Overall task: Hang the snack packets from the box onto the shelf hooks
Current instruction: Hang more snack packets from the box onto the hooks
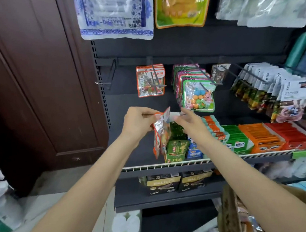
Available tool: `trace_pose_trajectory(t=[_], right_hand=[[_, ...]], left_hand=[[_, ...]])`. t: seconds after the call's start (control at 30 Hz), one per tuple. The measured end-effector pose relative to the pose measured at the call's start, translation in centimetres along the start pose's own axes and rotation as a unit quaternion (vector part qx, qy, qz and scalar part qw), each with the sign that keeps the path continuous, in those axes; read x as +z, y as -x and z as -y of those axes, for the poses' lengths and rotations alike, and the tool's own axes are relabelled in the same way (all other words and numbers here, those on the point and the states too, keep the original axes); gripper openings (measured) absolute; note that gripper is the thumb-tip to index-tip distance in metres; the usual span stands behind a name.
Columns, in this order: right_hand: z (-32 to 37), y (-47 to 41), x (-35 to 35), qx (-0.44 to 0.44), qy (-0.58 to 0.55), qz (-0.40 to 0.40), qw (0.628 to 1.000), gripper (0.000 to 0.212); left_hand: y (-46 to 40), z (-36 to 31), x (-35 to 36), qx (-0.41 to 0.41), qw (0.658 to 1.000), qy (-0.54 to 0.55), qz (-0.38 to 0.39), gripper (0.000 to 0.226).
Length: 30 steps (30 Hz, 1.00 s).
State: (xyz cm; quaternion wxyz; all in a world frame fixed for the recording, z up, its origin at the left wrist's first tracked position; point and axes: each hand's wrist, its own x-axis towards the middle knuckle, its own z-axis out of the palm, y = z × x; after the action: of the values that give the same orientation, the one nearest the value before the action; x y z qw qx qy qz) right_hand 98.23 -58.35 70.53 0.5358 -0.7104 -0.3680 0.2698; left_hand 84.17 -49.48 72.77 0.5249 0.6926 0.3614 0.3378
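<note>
Black shelf (160,45), hooks stocked. Left hand (137,123) pinches packet (161,132); right hand (188,121) fingers relaxed, touching top. Next: thread hole onto hook (158,78).

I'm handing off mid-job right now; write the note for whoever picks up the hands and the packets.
Left hand: pinches the top edge of an orange-edged snack packet, which hangs below it in front of the shelf.
Right hand: beside the packet's top, fingers loosely bent; whether it touches the packet is unclear.
Box: low right, by the right forearm, contents blurred.
Done: matching orange-edged packets already hang on a hook; the leftmost hook is bare.
Left: hang the held packet, then the rest from the box.
</note>
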Motion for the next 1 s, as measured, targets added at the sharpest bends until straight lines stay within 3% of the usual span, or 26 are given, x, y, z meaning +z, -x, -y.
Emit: trace_pose_trajectory(t=[0.13, 0.27, 0.4, 0.6, 0.77, 1.0], right_hand=[[1.0, -0.9, 0.2, -0.004, -0.050, -0.011, 0.999, 0.022], [1.4, -2.2, 0.8, 0.004, -0.039, -0.037, 0.999, 0.043], [1.8, -2.7, 1.1, -0.026, -0.080, -0.052, 0.995, 0.003], [3.0, -3.5, 1.8, -0.069, -0.048, -0.069, 0.994, 0.018], [4.1, -4.4, 2.6, -0.104, 0.015, -0.172, 0.979, 0.009], [4.5, -6.1, 3.1, -0.112, 0.112, -0.229, 0.961, 0.008]], left_hand=[[-0.7, -0.5, -1.2, 0.015, 1.000, -0.013, 0.021, 0.011], [-1.1, -0.9, -2.0, 0.040, 0.997, -0.054, 0.045, 0.010], [-1.7, -1.4, -3.3, 0.055, 0.994, -0.092, 0.027, 0.007], [-2.2, -1.9, -4.8, 0.098, 0.975, -0.185, -0.069, 0.006], [-2.0, -2.2, -6.1, 0.127, 0.936, -0.284, -0.162, 0.012], [-1.5, -2.7, -7.2, 0.138, 0.910, -0.344, -0.187, 0.018]])
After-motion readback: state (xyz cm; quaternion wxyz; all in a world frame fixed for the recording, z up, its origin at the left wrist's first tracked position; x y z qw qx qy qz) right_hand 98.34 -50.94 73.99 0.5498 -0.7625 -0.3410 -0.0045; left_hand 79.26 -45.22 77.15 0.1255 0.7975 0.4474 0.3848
